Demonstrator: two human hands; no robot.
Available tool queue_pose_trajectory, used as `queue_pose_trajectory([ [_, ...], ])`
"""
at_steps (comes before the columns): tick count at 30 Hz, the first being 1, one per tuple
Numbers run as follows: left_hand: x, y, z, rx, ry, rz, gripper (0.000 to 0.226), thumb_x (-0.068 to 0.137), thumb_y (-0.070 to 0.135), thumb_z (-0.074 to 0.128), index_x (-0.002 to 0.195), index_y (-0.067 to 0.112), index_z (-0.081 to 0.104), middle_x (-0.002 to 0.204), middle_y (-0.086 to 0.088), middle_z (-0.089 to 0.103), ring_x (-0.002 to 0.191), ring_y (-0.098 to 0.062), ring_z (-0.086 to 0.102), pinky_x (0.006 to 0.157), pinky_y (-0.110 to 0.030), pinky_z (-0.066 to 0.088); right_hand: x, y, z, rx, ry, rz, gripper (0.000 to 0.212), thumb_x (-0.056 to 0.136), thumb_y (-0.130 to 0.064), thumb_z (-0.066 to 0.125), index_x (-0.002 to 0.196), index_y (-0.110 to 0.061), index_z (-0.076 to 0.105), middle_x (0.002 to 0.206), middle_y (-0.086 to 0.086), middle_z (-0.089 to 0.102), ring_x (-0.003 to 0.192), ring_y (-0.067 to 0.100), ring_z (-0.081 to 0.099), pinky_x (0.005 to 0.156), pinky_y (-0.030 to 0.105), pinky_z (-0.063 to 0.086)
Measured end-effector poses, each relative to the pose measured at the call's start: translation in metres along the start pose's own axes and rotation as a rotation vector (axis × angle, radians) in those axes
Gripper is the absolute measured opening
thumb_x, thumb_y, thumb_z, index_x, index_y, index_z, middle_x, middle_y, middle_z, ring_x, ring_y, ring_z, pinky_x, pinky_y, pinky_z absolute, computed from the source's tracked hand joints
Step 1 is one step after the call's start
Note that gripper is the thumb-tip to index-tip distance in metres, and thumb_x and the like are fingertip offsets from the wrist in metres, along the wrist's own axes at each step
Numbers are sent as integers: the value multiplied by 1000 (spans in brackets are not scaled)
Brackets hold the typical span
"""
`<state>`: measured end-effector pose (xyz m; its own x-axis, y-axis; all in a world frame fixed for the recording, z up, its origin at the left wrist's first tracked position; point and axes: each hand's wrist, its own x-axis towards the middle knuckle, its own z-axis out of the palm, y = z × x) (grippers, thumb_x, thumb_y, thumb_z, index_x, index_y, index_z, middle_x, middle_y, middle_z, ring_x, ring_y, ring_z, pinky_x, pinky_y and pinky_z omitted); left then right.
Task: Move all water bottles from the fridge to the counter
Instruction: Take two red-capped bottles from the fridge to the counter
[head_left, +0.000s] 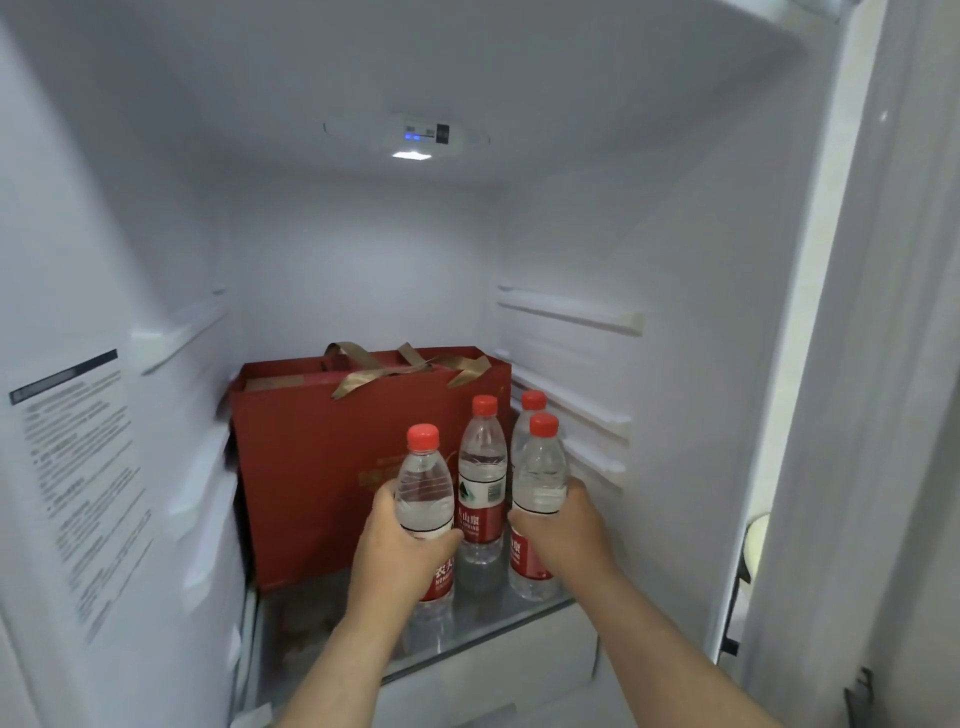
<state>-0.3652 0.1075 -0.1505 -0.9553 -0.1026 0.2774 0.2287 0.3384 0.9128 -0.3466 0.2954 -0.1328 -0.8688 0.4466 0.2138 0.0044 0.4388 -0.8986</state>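
One bottle (423, 486) sits in left hand (402, 553), second bottle (540, 475) in right hand (563, 525).

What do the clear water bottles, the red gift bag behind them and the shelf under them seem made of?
Clear water bottles with red caps: thin transparent plastic, glossy; ribbed walls show the water through. Red gift bag: matte stiff paper or card, probably; sharp folded edges, gold ribbon handles. Transparent shelf: likely glass, smooth; it reflects the bottles.

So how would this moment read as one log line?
left hand: grips red-capped clear plastic water bottle | right hand: grips second such bottle | two more stand on glass shelf
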Motion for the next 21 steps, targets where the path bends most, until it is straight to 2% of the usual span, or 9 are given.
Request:
queue_pose_trajectory([
  [4, 1, -8, -2, -20, -8, -41, 58, 60, 29, 89, 102, 42, 51, 94, 18, 65, 89, -5, 64, 76, -32, 51, -5, 0, 0, 6, 9, 17, 50, 71, -27, 83, 109, -31, 51, 93, -13, 63, 88, 14, 64, 75, 30, 50],
  [7, 4, -4, -1, -14, -21, -32, 52, 60, 27, 88, 92, 45, 51, 88, 20, 64, 84, -6, 63, 76, -33, 51, -11, 0, -2, 0, 29, 17, 51, 68, -33, 83, 109, -33, 53, 96, -13, 66, 90, 12, 66, 76, 31, 54],
  [11, -6, 7, 1, -16, -53, -7, 55, 58, 28, 88, 101, 41, 56, 90, 18, 66, 87, -10, 65, 79, -35, 54, -26, -1, -15, 16, 49, 9, 53, 62, -42, 79, 110, -36, 57, 97, -13, 70, 88, 9, 68, 79, 38, 59],
  [14, -26, 18, -2, -15, -71, 13, 60, 55, 35, 86, 108, 39, 59, 95, 16, 69, 89, -9, 66, 81, -38, 57, -48, -8, -33, 19, 24, -22, 47, 66, -45, 75, 109, -38, 58, 95, -15, 71, 86, 5, 68, 77, 34, 59],
  [17, -56, 34, -8, -11, -88, 26, 62, 56, 41, 86, 111, 40, 58, 96, 17, 69, 89, -5, 65, 76, -35, 56, -78, -17, -54, 18, 5, -53, 41, 69, -48, 73, 105, -36, 57, 92, -14, 70, 84, 5, 67, 70, 28, 56],
  [21, -115, 57, -15, 9, -73, 52, 59, 60, 30, 86, 109, 42, 56, 93, 19, 67, 88, 1, 62, 72, -30, 51, -129, -18, -89, 54, -24, -89, 39, 70, -43, 76, 101, -36, 54, 93, -13, 68, 83, 1, 64, 69, 25, 54],
])
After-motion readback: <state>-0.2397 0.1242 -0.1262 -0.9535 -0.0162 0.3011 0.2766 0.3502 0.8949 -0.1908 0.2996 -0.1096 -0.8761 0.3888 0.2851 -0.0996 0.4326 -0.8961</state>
